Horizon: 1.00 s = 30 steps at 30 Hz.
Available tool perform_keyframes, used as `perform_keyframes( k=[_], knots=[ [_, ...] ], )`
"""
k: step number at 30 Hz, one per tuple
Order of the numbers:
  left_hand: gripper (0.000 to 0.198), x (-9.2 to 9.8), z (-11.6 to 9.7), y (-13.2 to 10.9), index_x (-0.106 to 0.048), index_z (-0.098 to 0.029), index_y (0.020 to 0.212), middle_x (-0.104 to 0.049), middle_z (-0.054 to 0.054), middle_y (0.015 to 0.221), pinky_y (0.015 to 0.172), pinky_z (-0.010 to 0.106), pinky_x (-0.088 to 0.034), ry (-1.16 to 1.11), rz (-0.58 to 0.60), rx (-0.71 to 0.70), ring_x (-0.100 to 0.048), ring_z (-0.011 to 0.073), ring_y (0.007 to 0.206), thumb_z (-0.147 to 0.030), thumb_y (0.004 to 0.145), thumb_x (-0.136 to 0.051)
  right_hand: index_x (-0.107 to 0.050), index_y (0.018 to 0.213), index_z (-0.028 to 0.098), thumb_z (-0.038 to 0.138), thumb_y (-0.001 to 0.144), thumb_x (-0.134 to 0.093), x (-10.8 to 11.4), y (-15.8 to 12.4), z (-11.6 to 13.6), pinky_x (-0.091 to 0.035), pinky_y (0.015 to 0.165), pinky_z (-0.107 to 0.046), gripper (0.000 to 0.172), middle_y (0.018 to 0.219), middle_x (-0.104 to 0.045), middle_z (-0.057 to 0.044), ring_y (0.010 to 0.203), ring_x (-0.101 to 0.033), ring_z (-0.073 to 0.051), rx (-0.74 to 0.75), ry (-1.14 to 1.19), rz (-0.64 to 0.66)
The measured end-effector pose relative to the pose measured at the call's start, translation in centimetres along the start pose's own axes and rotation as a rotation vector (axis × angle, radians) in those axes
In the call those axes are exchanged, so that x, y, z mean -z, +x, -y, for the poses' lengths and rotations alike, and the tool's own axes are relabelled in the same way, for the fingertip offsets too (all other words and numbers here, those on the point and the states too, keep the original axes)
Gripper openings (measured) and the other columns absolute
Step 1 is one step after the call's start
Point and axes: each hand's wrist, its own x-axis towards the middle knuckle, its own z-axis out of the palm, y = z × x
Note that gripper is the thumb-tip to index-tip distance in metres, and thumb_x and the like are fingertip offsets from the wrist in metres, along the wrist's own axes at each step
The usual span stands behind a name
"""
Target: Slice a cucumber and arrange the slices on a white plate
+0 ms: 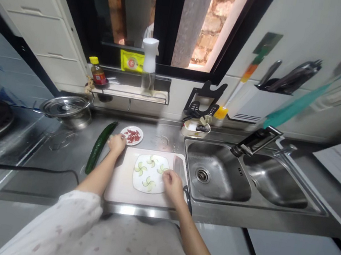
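Note:
My left hand (117,144) is closed at the left rim of a small white plate (138,141), which it seems to grip. Chopped red bits (132,135) lie on that plate. Over the right side of a squarish white plate (139,185), my right hand (173,185) has its fingertips pinched beside a pale green cucumber pinwheel (162,168); what they hold is too small to make out. Several such pinwheels sit on the plate, which rests on a pale cutting board (118,188). A whole cucumber (98,150) lies left of my left hand.
A knife with a black handle (188,198) lies along the board's right edge. Farther right is a double steel sink (221,196) with a black faucet (257,141). A lidded pot (69,111) stands back left. Behind, a shelf (124,92) holds a spray bottle (149,64) and a sauce bottle (98,74).

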Motion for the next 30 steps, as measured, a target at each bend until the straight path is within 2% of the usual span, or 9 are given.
perform_keyframes(
  k=[4,12,16,21,25,30],
  knots=[
    [0.035,0.1,-0.5,1.7,-0.069,-0.024,0.113,-0.067,0.015,0.111,0.085,0.040,-0.043,0.093,0.016,-0.011,-0.059,0.0308,0.105,-0.029,0.084,-0.050,-0.065,0.084,0.017,0.026,0.083,-0.047,0.0,-0.1,0.1,-0.044,0.072,-0.027,0.020,0.083,-0.067,-0.007,0.078,-0.060,-0.019,-0.014,0.012,0.006],
    [0.034,0.1,-0.8,3.8,-0.071,-0.021,0.107,-0.064,0.017,0.112,0.088,0.042,-0.041,0.218,0.089,-0.206,-0.056,0.0321,0.106,-0.029,0.086,-0.045,-0.065,0.086,0.018,0.025,0.084,-0.047,0.0,-0.1,-0.6,-0.044,0.074,-0.029,0.019,0.085,-0.068,-0.007,0.079,-0.060,-0.019,-0.031,-0.006,0.003],
    [0.030,0.0,-0.8,4.2,-0.072,-0.022,0.103,-0.065,0.016,0.108,0.088,0.040,-0.040,0.259,0.143,-0.270,-0.056,0.0308,0.104,-0.025,0.083,-0.050,-0.064,0.084,0.019,0.026,0.084,-0.047,0.0,-0.3,-1.0,-0.043,0.071,-0.028,0.019,0.082,-0.067,-0.006,0.076,-0.059,-0.019,-0.041,-0.043,-0.004],
    [0.031,-0.2,-1.1,4.6,-0.072,-0.023,0.104,-0.065,0.016,0.107,0.087,0.039,-0.042,0.301,0.139,-0.279,-0.057,0.0307,0.104,-0.025,0.084,-0.048,-0.064,0.087,0.018,0.025,0.084,-0.046,0.4,-0.3,-1.0,-0.044,0.074,-0.028,0.019,0.087,-0.068,-0.007,0.081,-0.060,-0.020,-0.054,-0.037,0.020],
    [0.032,-0.3,-1.3,4.7,-0.071,-0.023,0.106,-0.065,0.016,0.109,0.085,0.039,-0.043,0.306,0.148,-0.301,-0.058,0.0311,0.104,-0.031,0.086,-0.047,-0.064,0.086,0.018,0.026,0.084,-0.047,0.6,-0.4,-0.7,-0.044,0.072,-0.028,0.019,0.086,-0.068,-0.007,0.079,-0.060,-0.019,-0.053,-0.034,0.022],
    [0.035,-0.2,-1.2,4.4,-0.070,-0.019,0.107,-0.066,0.017,0.109,0.085,0.038,-0.043,0.291,0.135,-0.309,-0.058,0.0306,0.104,-0.030,0.090,-0.041,-0.064,0.085,0.019,0.026,0.085,-0.046,0.4,-0.6,-0.7,-0.044,0.068,-0.028,0.018,0.083,-0.067,-0.006,0.075,-0.059,-0.019,-0.058,-0.027,0.014]
  ],
)
